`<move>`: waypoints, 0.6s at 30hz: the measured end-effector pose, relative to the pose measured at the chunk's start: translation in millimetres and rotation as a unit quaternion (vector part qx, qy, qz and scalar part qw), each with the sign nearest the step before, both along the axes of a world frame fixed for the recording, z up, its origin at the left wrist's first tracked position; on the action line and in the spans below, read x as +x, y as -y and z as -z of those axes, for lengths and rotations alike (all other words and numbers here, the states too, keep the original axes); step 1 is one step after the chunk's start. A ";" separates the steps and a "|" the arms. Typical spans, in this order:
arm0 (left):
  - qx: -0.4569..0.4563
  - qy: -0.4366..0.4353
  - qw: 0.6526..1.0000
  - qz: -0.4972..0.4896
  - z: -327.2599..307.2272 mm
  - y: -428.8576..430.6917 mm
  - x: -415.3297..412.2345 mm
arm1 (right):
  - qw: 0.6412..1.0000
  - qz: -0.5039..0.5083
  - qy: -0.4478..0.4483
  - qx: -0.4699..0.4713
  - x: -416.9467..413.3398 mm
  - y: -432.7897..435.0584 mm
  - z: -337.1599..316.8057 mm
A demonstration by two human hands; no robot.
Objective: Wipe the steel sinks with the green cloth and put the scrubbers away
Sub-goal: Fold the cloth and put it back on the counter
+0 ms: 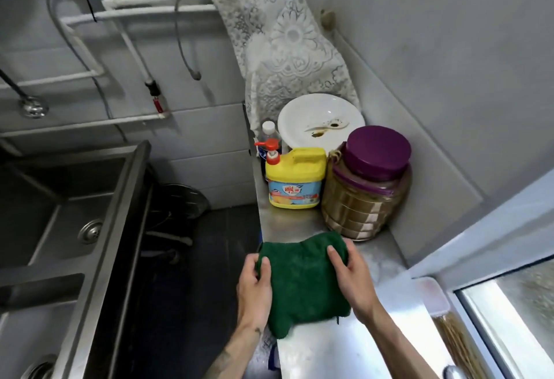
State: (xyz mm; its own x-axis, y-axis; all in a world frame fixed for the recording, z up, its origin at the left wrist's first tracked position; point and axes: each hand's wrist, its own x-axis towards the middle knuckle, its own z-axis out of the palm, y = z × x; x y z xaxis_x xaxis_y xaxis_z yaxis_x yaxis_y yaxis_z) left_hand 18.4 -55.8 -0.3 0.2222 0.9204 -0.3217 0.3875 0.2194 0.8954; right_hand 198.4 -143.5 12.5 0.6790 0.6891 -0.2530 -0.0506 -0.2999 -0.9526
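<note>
The green cloth (302, 282) lies folded on a narrow steel counter (329, 351) at the lower middle. My left hand (254, 291) grips its left edge, with fingers curled over the fabric. My right hand (350, 276) rests on its right side, with fingers pressed onto the top and the thumb behind. Two steel sinks sit at the left: the upper basin (60, 213) with a round drain, and the lower basin (27, 333) partly cut off by the frame. No scrubbers are visible.
Behind the cloth stand a yellow dish-soap jug (295, 182), a purple-lidded jar (365, 190), a dirty white plate (320, 122) and a small bottle (269, 136). A lace cloth (284, 46) hangs from wall pipes. A dark floor gap separates sinks and counter. A window frame (491, 258) is at the right.
</note>
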 end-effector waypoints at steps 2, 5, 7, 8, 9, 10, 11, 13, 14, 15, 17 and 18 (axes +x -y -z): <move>-0.014 -0.021 1.000 0.005 22.8 -15.6 14.9 | 0.999 -0.003 0.028 -0.022 14.8 -15.4 20.0; -0.033 -0.056 0.998 0.008 37.2 -38.1 34.0 | 0.998 -0.002 0.038 -0.050 28.9 -38.0 45.0; -0.037 -0.092 0.995 0.000 42.6 -49.1 42.6 | 0.995 -0.015 0.051 -0.085 36.2 -46.8 55.6; -0.032 -0.112 0.993 -0.002 42.8 -51.5 43.6 | 0.993 -0.019 0.062 -0.099 38.0 -48.8 59.6; -0.026 -0.131 0.991 -0.003 42.3 -52.2 42.7 | 0.990 -0.021 0.078 -0.112 37.8 -48.5 60.9; -0.019 -0.148 0.989 -0.005 40.7 -50.3 40.6 | 0.988 -0.024 0.093 -0.122 36.4 -46.5 60.0; -0.015 -0.160 0.987 -0.007 39.8 -47.4 37.9 | 0.984 -0.027 0.110 -0.136 34.4 -42.2 58.0; -0.019 -0.168 0.986 -0.004 40.0 -38.6 29.9 | 0.973 -0.028 0.156 -0.166 29.1 -29.1 54.3; -0.025 -0.171 0.985 0.002 40.4 -33.6 25.3 | 0.967 -0.028 0.177 -0.180 26.8 -19.9 54.6; -0.030 -0.174 0.984 0.010 40.9 -27.9 21.0 | 0.961 -0.028 0.189 -0.197 24.1 -8.8 55.3; -0.041 -0.185 0.981 0.028 43.2 -18.4 12.4 | 0.952 -0.027 0.202 -0.230 18.5 10.2 59.6; -0.053 -0.192 0.979 0.031 44.9 -14.3 9.1 | 0.949 -0.029 0.209 -0.234 16.0 16.3 62.3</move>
State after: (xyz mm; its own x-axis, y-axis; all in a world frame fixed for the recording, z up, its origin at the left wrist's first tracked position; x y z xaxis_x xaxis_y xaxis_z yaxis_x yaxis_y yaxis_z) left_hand 27.5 -41.5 -45.3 0.1204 0.8655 -0.4863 0.7068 0.2692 0.6542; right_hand 214.5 -159.9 -49.9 0.7522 0.6065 -0.2576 0.3310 -0.6859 -0.6481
